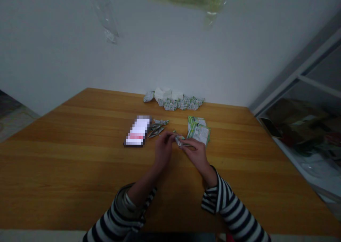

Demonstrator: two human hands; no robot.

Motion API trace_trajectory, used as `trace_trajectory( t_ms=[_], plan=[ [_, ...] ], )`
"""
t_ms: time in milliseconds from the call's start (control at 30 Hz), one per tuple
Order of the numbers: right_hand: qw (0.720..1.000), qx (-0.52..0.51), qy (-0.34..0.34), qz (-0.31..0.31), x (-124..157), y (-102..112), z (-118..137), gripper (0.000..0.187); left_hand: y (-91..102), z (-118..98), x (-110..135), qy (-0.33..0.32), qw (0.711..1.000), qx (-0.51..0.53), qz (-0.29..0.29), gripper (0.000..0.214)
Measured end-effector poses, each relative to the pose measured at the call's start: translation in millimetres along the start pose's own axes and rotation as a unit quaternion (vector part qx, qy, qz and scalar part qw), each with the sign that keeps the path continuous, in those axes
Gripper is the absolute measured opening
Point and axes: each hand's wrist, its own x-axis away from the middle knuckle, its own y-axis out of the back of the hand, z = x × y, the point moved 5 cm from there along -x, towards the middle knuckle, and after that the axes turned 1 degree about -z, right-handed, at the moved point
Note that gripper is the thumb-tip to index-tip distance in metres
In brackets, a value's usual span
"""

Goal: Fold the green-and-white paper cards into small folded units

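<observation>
A small folded piece of printed paper is held above the wooden table between my two hands. My left hand pinches its left end, fingers closed. From the other side, my right hand grips its right edge between thumb and fingers. Part of the paper is hidden by the fingers. Just beyond my right hand lie several flat green-and-white printed sheets or packets, overlapping. A few folded, pointed pieces of similar printed paper lie beyond my left hand.
A phone with a lit, blurred screen lies left of the folded pieces. Along the wall stands a row of crumpled or folded printed paper. The wooden table meets the wall at the back; a shelf unit stands right.
</observation>
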Motion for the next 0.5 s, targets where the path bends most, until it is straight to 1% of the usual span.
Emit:
trace_trajectory(
  t_ms=[67, 200, 267, 333, 400, 467, 500],
  plan=[
    [1.000, -0.007, 0.001, -0.012, -0.7, 0.9, -0.5, 0.016, -1.2, 1.3, 0.6, 0.022, 0.999, 0.037, -0.009, 0.017],
    [0.997, -0.037, -0.024, -0.064, -2.5, 4.1, -5.4, 0.008, -3.8, 1.9, 3.0, 0.054, 0.994, 0.095, -0.023, 0.017],
    [0.992, -0.070, -0.070, -0.082, -2.6, 3.6, -10.7, 0.008, -5.2, 4.0, 4.4, 0.073, 0.991, 0.114, -0.024, 0.019],
    [0.980, -0.118, -0.126, -0.095, -1.8, 2.5, -16.2, 0.013, -6.9, 6.1, 5.2, 0.084, 0.988, 0.124, -0.020, 0.021],
    [0.968, -0.163, -0.153, -0.112, -1.0, 2.4, -18.3, 0.022, -10.3, 6.0, 5.0, 0.080, 0.989, 0.127, 0.002, 0.021],
    [0.966, -0.175, -0.143, -0.123, -0.9, 3.6, -16.4, 0.027, -15.3, 4.4, 4.0, 0.067, 0.988, 0.129, 0.042, 0.022],
    [0.968, -0.168, -0.134, -0.128, -0.7, 4.2, -15.0, 0.027, -17.2, 3.9, 3.4, 0.062, 0.988, 0.126, 0.058, 0.025]
  ],
)
